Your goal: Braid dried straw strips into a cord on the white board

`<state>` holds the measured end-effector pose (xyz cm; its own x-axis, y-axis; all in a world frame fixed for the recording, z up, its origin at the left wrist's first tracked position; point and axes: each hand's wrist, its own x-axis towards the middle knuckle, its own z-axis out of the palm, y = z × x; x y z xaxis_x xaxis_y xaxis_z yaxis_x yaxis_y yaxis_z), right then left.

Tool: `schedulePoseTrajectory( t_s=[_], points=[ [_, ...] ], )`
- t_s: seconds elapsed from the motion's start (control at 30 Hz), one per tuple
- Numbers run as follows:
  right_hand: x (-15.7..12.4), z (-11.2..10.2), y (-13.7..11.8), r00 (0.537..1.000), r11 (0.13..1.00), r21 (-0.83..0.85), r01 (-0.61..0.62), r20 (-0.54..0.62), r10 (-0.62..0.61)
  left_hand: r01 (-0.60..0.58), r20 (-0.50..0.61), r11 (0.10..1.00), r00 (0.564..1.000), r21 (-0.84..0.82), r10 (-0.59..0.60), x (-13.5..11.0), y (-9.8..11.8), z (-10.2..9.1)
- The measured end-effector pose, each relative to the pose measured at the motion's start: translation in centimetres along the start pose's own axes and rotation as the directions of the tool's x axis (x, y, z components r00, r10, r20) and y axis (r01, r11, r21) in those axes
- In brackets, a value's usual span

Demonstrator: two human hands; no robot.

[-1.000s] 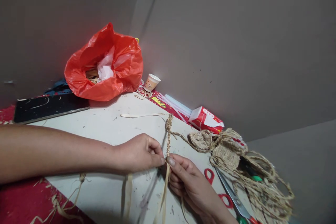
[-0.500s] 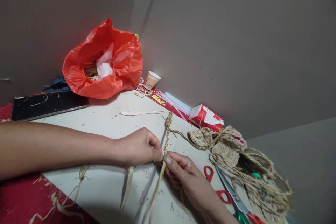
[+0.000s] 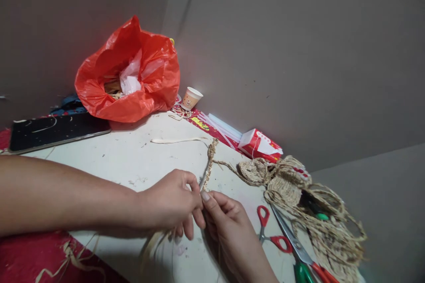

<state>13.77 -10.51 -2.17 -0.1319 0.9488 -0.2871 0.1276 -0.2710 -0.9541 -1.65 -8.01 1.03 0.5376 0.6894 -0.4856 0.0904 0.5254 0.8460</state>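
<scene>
Two bare hands work over a white-topped bench [image 3: 139, 163], meeting at the lower end of a thin straw-coloured braid [image 3: 210, 161] that lies near the middle of the surface and points away from the person. The right hand [image 3: 232, 225] pinches that near end, thumb pressed against bent forefinger. The left hand [image 3: 171, 201] touches the right at the same spot, its fingers bent and parted; whether it grips a strand cannot be told, as its thumb is hidden. Loose pale strands [image 3: 151, 250], blurred, hang below the left hand. A pale strip [image 3: 175, 140] stretches left across the bench from near the braid's far end. Just right of the right hand are small scissors [image 3: 281, 243] with red loops, beside larger scissors [image 3: 294, 239] with silver blades. A tangled heap of plaited cord [image 3: 287, 190] lies along the right side. Toward the wall stand an open red plastic bag [image 3: 161, 82] with white and straw-coloured material inside, and a paper cup [image 3: 191, 99]; near the cup are thin pale sticks [image 3: 224, 129] and a red-and-white tissue pack [image 3: 260, 145]. A black flat device [image 3: 59, 131], scattered with fibre scraps, lies at left.
</scene>
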Motion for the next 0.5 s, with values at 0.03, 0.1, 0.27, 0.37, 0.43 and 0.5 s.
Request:
schedulePoseTrajectory(
  t_s=[0.03, 0.1, 0.27, 0.37, 0.43, 0.5],
  points=[
    [-0.1, 0.3, 0.0, 1.000, 0.998, 0.066, -0.017, 0.011, 0.017, -0.011, -0.006, 0.999, 1.000, -0.031, 0.011, -0.1, -0.4, 0.3],
    [-0.4, 0.8, -0.2, 0.997, 0.983, 0.170, -0.065, 0.042, 0.059, -0.074, -0.027, 0.997, 0.997, -0.038, 0.073, -0.3, -1.2, 0.8],
    [-0.9, 1.4, -0.9, 0.993, 0.953, 0.282, -0.115, 0.052, 0.105, -0.243, -0.072, 0.953, 0.963, 0.183, 0.259, -0.3, -2.4, 0.8],
    [-1.0, 1.3, -0.8, 0.998, 0.955, 0.290, -0.063, 0.046, 0.051, -0.320, -0.076, 0.827, 0.915, 0.461, 0.396, -0.3, -2.5, 0.4],
    [-1.0, 1.3, -0.7, 0.999, 0.958, 0.285, -0.043, 0.033, 0.035, -0.345, -0.056, 0.734, 0.886, 0.586, 0.461, -0.3, -2.5, 0.3],
    [-1.0, 1.2, -0.8, 0.999, 0.959, 0.280, -0.044, 0.019, 0.040, -0.352, -0.032, 0.693, 0.879, 0.629, 0.476, -0.3, -2.5, 0.3]
  ],
)
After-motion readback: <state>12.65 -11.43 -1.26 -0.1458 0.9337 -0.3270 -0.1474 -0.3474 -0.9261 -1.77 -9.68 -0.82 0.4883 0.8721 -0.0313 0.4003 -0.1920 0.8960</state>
